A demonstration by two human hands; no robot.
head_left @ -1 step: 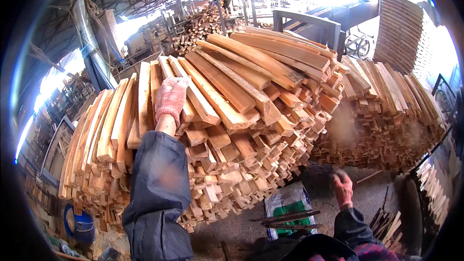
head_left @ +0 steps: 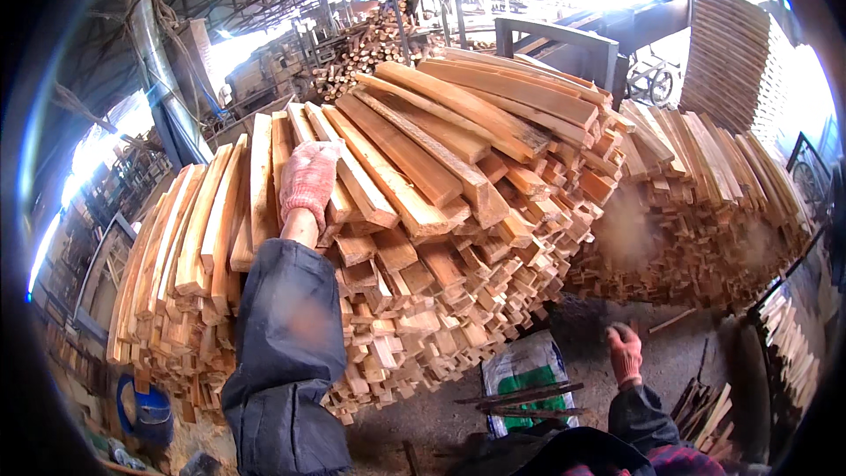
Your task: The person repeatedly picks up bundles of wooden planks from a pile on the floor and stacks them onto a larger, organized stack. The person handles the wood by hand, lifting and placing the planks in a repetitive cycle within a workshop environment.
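Observation:
My left hand, in a pinkish knit glove, reaches onto the top of a big stack of sawn wooden slats. Its fingers are closed over the end of a wooden slat, one of the upper layer; the glove hides most of the grip. Lower right, away from the stack, my right hand hangs over the floor in a similar glove. Its fingers are curled, with dark grey at the tips, and I cannot make out whether anything is inside them.
A second slat stack stands to the right. On the floor lie a white and green sack with dark sticks across it and some loose wood strips. At lower left is a blue bucket. A metal post rises at far left.
My right hand has shifted very slightly downward. The left hand keeps its place on the stack, and the view has moved a touch.

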